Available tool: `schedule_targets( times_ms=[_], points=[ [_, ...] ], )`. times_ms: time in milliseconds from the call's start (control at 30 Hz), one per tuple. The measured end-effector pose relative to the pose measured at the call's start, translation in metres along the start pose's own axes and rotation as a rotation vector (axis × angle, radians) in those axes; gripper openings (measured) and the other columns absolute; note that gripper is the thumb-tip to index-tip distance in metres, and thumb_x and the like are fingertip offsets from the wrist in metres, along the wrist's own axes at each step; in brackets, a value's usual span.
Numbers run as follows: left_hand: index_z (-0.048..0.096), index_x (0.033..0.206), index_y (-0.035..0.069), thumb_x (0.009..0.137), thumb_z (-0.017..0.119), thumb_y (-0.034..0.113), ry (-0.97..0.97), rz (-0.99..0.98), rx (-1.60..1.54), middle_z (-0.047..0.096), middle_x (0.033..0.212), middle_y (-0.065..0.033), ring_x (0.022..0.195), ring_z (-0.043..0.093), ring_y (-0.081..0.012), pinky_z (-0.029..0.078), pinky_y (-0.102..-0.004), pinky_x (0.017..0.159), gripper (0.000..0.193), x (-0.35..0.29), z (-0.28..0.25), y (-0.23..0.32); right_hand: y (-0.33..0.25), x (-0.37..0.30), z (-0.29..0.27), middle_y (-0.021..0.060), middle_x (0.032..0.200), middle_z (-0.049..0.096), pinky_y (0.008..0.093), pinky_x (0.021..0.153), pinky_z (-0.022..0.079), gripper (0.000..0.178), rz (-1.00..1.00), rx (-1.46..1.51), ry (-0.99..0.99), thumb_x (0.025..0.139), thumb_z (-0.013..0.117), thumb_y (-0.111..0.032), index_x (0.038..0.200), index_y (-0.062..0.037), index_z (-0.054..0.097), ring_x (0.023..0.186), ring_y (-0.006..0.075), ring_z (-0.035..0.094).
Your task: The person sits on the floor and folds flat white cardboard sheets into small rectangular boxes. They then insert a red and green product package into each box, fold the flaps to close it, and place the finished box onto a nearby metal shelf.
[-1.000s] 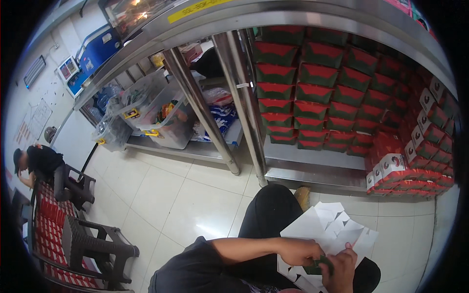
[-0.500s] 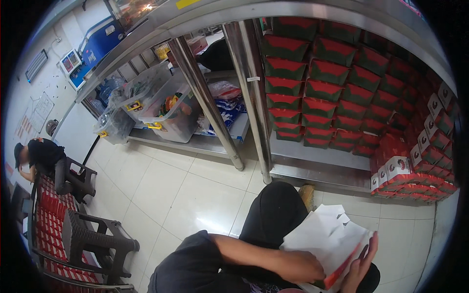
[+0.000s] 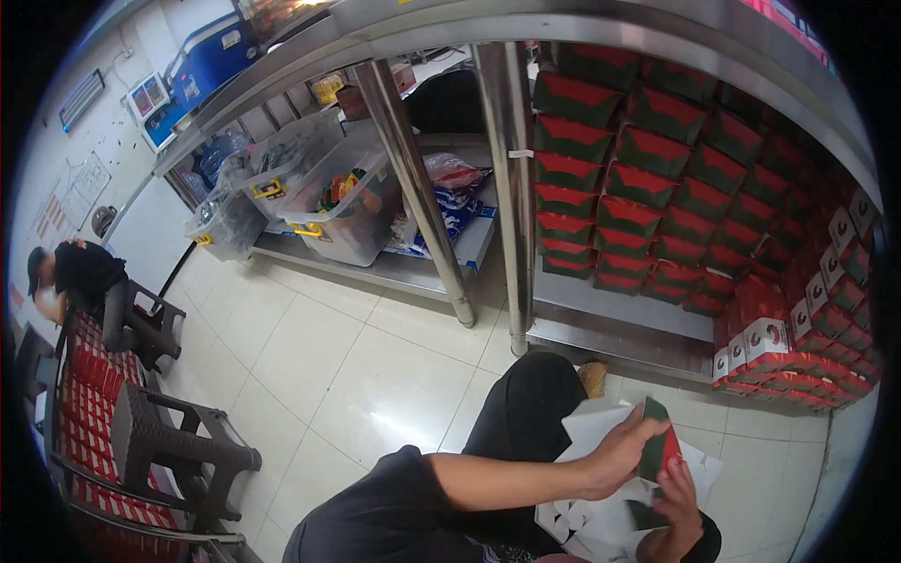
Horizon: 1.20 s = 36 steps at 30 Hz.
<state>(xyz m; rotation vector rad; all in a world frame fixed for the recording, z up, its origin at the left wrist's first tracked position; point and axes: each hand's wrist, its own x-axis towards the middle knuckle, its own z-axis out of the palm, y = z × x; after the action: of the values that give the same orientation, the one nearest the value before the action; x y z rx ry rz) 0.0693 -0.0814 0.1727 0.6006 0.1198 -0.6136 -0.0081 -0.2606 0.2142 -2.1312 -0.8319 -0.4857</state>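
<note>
Over my lap is a part-folded cardboard box (image 3: 655, 441), white inside with a green and red outer face. My left hand (image 3: 615, 460) grips its raised edge, thumb against the green and red panel. On the near right side, my right hand (image 3: 678, 511) holds the red part with bent fingers. White flaps (image 3: 596, 427) spread out beneath and beyond my hands. Below my left wrist, the white card shows cut-out edges, and part of it is hidden by my forearm.
Stacks of folded red and green boxes (image 3: 657, 188) fill the steel shelf ahead, with more at right (image 3: 817, 328). Clear plastic bins (image 3: 343, 202) sit on the lower shelf. A brown stool (image 3: 178, 441) stands left, and a person (image 3: 89, 291) sits beyond it.
My left hand has risen from the lower edge and now grips a raised green and red panel. The card has turned and folded. The view has shifted slightly.
</note>
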Motion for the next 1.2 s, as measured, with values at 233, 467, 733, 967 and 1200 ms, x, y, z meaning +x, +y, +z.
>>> schedule_targets(
  times_ms=[233, 467, 733, 967, 1200],
  points=[
    [0.059, 0.137, 0.006, 0.112, 0.062, 0.025, 0.068, 0.182, -0.034, 0.069, 0.123, -0.0015, 0.114, 0.065, -0.0087, 0.054, -0.0287, 0.098, 0.031, -0.004, 0.008, -0.02, 0.024, -0.011, 0.017, 0.0276, 0.153, 0.059, 0.0721, 0.115, 0.043, 0.037, -0.197, -0.18, 0.168, 0.115, 0.051, -0.02, 0.148, -0.0026, 0.054, 0.139, 0.0515, 0.059],
    [0.064, 0.135, 0.004, 0.112, 0.065, 0.026, -0.093, 0.288, 0.095, 0.076, 0.118, -0.0041, 0.102, 0.071, -0.0075, 0.058, -0.0272, 0.088, 0.032, -0.016, 0.022, 0.013, 0.027, -0.033, 0.016, 0.0269, 0.157, 0.054, 0.0741, 0.119, 0.037, 0.04, -0.08, -0.254, 0.152, 0.11, 0.06, -0.015, 0.149, -0.0101, 0.06, 0.143, 0.0555, 0.053],
    [0.059, 0.132, 0.005, 0.112, 0.065, 0.021, -0.203, 0.33, -0.079, 0.074, 0.113, -0.0037, 0.1, 0.07, -0.008, 0.059, -0.0275, 0.086, 0.026, -0.03, 0.037, -0.01, 0.01, 0.01, 0.028, 0.031, 0.155, 0.051, 0.0659, 0.115, 0.046, 0.053, 0.046, -0.454, 0.354, 0.119, 0.037, -0.041, 0.143, 0.0017, 0.056, 0.143, 0.0553, 0.052],
    [0.056, 0.142, 0.007, 0.113, 0.063, 0.024, -0.124, 0.284, 0.004, 0.068, 0.122, -0.0006, 0.106, 0.063, -0.0064, 0.054, -0.0259, 0.089, 0.035, -0.021, 0.026, -0.029, 0.004, 0.005, 0.043, 0.0331, 0.161, 0.046, 0.0584, 0.115, 0.047, 0.053, 0.038, -0.742, 0.299, 0.118, 0.04, -0.035, 0.157, -0.0008, 0.052, 0.145, 0.0532, 0.051],
    [0.042, 0.147, 0.001, 0.106, 0.058, 0.003, -0.149, 0.46, 0.371, 0.065, 0.126, -0.0123, 0.125, 0.062, -0.0178, 0.053, -0.0378, 0.102, 0.044, -0.034, 0.023, -0.011, 0.015, -0.019, 0.035, 0.0335, 0.161, 0.045, 0.0556, 0.122, 0.038, 0.062, 0.256, -0.043, 0.259, 0.111, 0.047, -0.033, 0.159, 0.0065, 0.044, 0.149, 0.0476, 0.048]
  ],
)
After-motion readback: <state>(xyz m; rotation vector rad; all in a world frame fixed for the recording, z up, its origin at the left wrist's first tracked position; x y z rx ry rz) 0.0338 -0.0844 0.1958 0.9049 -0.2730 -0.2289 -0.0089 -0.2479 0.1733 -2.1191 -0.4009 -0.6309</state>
